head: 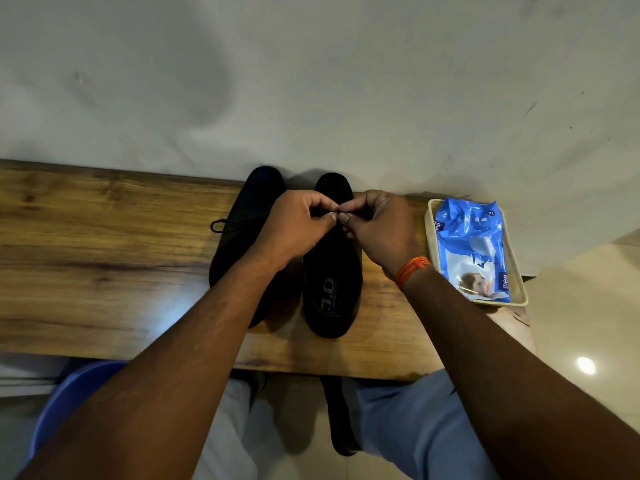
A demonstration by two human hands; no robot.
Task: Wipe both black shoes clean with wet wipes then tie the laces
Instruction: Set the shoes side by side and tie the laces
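Both hands over the right-hand shoe on the worktop, tying stage. Left hand and right hand are curled in, thumbs and fingertips meeting at the tongue, pinching what we take to be the lace; the lace itself is hidden under the fingers, so we can't confirm loop or knot state.

Left of the left hand, the other shoe sits touching its pair, with a lace loop poking out sideways, so probably already tied.

Right of the right hand, the wet wipes pack lies in a pale tray, untouched for now.

For this step we'd keep both pinches tight, pull outward evenly and seat the knot flat on the tongue, with the shoe held square so it doesn't skid toward the wall behind.
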